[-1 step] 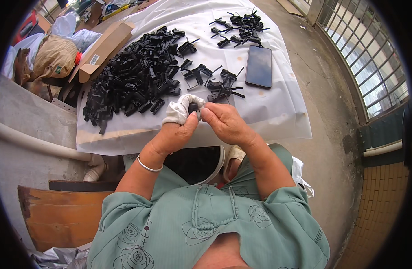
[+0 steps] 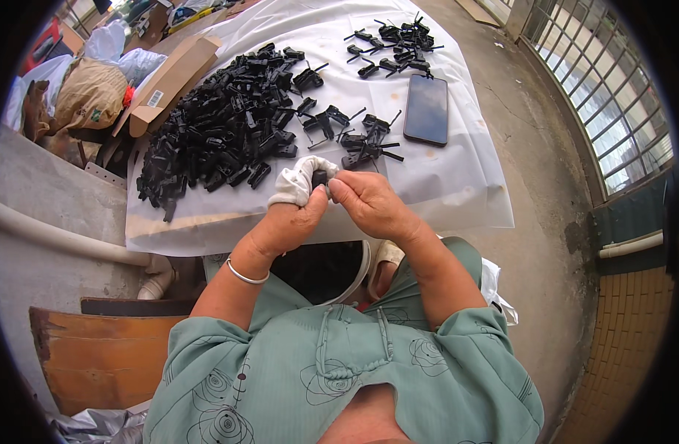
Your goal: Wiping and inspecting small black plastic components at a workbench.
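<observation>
A white cloth glove (image 2: 291, 183) covers the fingers of my left hand (image 2: 289, 222), while its thumb is bare. That hand is closed around a small black plastic part (image 2: 319, 178), mostly hidden by the glove and thumb. My right hand (image 2: 376, 203) meets it from the right, thumb and forefinger pinched together against the part's end. What lies between those fingertips is too small to make out. Both hands are above the near edge of the table. Just beyond them lies a little group of black parts (image 2: 365, 148) with thin arms sticking out.
A big heap of black plastic parts (image 2: 221, 118) covers the left of the white sheeted table (image 2: 458, 200). More parts (image 2: 402, 44) lie at the far right, near a phone (image 2: 426, 109). A cardboard box (image 2: 173, 81) stands at the left edge. Below is a dark round tub (image 2: 325, 270).
</observation>
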### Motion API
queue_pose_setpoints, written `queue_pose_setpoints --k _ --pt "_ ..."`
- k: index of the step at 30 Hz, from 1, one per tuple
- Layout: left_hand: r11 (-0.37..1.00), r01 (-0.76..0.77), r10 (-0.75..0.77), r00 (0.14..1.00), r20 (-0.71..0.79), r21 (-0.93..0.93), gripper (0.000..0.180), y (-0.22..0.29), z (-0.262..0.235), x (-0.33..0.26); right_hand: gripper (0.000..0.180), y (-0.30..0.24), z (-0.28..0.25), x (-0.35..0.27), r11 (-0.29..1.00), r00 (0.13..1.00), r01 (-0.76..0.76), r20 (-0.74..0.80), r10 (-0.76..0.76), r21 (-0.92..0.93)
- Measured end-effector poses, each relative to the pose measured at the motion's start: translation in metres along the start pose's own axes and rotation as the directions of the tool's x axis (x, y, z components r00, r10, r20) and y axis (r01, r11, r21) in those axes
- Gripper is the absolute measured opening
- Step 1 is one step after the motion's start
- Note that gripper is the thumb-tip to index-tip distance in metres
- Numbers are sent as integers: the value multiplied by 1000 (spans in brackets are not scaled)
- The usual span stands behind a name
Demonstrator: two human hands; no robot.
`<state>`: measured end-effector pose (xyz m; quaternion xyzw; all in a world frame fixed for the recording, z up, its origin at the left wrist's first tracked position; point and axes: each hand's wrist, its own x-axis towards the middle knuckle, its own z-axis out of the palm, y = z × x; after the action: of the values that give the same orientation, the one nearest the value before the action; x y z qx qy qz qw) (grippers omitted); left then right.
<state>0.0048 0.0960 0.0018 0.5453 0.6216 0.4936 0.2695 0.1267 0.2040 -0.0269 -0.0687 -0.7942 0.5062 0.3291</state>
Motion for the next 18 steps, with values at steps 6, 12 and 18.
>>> queue_pose_setpoints --k 6,12,18 --pt "977 -87 91 996 -9 196 25 -1 5 -3 22 -2 13 -1 999 999 -45 -28 44 -23" --pt "980 -121 122 993 2 156 26 4 -5 -2 22 -1 11 -1 1000 998 0 -67 1 9" --pt "264 40 411 899 -150 964 59 11 -50 29 12 6 -37 6 818 941 -114 -326 -93 -563"
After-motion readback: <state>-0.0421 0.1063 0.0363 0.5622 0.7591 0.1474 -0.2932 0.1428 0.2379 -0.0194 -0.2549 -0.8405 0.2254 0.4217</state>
